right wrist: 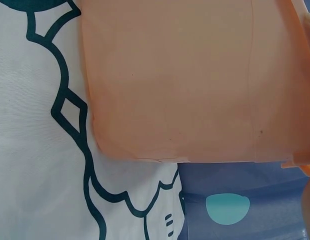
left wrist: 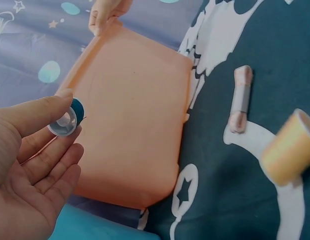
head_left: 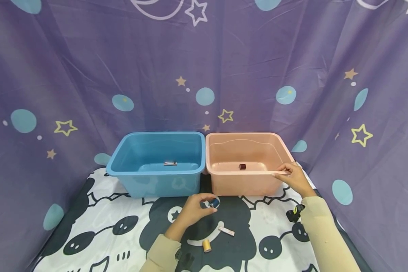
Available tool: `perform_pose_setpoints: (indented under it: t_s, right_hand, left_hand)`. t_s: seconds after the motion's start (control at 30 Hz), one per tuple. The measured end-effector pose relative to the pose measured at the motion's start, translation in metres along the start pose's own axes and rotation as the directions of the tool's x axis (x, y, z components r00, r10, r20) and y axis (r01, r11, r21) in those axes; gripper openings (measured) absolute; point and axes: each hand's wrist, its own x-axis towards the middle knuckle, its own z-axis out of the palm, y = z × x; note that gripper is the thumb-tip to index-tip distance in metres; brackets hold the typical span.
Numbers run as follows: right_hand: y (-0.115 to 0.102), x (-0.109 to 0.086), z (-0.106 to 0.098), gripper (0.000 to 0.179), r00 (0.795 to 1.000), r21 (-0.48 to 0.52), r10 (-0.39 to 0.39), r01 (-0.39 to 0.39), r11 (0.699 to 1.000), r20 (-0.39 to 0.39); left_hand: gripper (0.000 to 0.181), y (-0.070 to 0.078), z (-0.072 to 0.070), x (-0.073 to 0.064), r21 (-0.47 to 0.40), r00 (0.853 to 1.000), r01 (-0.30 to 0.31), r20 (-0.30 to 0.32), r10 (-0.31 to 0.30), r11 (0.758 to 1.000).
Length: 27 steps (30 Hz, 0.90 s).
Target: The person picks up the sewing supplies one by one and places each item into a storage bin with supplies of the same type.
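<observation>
Between thumb and fingertips, my left hand (head_left: 195, 211) pinches a small spool of dark blue thread (head_left: 214, 203). The left wrist view shows the pale end of this blue thread spool (left wrist: 69, 120) towards the palm. My right hand (head_left: 294, 178) grips the front rim of the peach bin (head_left: 246, 184) near its right corner. Inside that bin lies a dark red thread spool (head_left: 242, 166). On the cloth near my left hand are a yellow thread spool (head_left: 206, 246) and a pale pink banded skein of thread (head_left: 226, 231).
A blue bin (head_left: 158, 185) stands left of the peach one, rims nearly touching, with a small banded skein (head_left: 170, 163) on its floor. Behind both bins hangs a purple patterned curtain (head_left: 156, 68). A black-and-white printed cloth (head_left: 115, 241) covers the table.
</observation>
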Motion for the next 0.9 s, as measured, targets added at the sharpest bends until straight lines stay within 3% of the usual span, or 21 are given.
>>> perform_pose_setpoints:
  t_s: [0.1, 0.33, 0.57, 0.9]
  right_hand:
    - [0.014, 0.003, 0.001, 0.020, 1.000, -0.003, 0.012, -0.012, 1.000, 0.000]
    - [0.015, 0.003, 0.002, 0.020, 1.000, -0.011, 0.012, -0.012, 1.000, -0.006]
    - [0.015, 0.001, 0.002, 0.018, 1.000, -0.012, 0.000, -0.001, 1.000, -0.009]
    - [0.014, 0.002, 0.001, 0.018, 1.000, 0.012, -0.010, 0.010, 1.000, -0.005]
  left_hand:
    - [0.038, 0.004, -0.001, 0.003, -0.005, 1.000, -0.001, 0.002, 0.001, 1.000]
    - [0.038, 0.013, -0.003, 0.009, -0.031, 1.000, -0.012, 0.006, 0.013, 0.999]
    - [0.040, 0.020, -0.006, 0.013, -0.045, 1.000, 0.015, 0.010, -0.015, 0.999]
    - [0.040, 0.026, -0.007, 0.022, -0.051, 1.000, -0.011, 0.007, 0.011, 0.999]
